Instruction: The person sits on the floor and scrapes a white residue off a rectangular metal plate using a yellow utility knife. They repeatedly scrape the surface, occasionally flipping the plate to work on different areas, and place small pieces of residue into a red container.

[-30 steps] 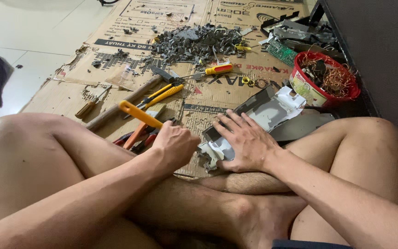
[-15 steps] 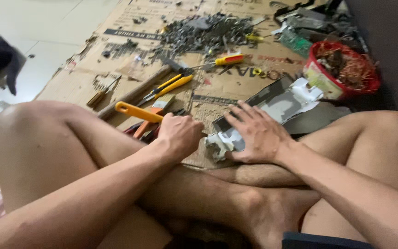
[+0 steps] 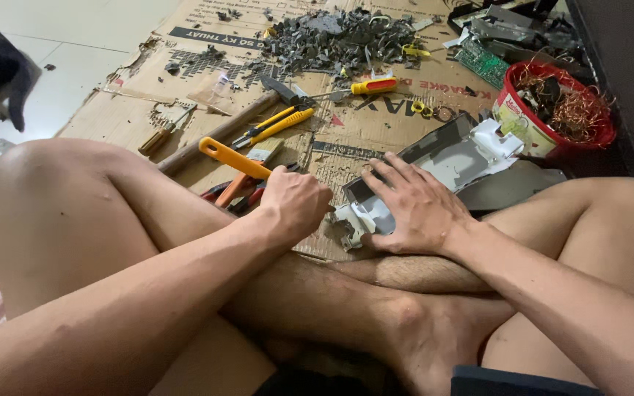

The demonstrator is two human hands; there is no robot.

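I sit cross-legged on flattened cardboard. My left hand is closed around an orange-handled tool, whose handle sticks up and to the left; its working end is hidden between my hands. My right hand lies flat, fingers spread, pressing down on a white and grey plastic casing that rests against my shin. The broken white end of the casing sits just beside my left fist.
Yellow-handled pliers, a hammer, a yellow screwdriver and a small wooden-handled tool lie on the cardboard. A pile of grey scrap lies farther back. A red bowl of copper wire stands at right, a green circuit board behind it.
The view has shifted slightly. Both hands stay in place on the tool and the casing; my right fingers have spread a little farther along the casing.
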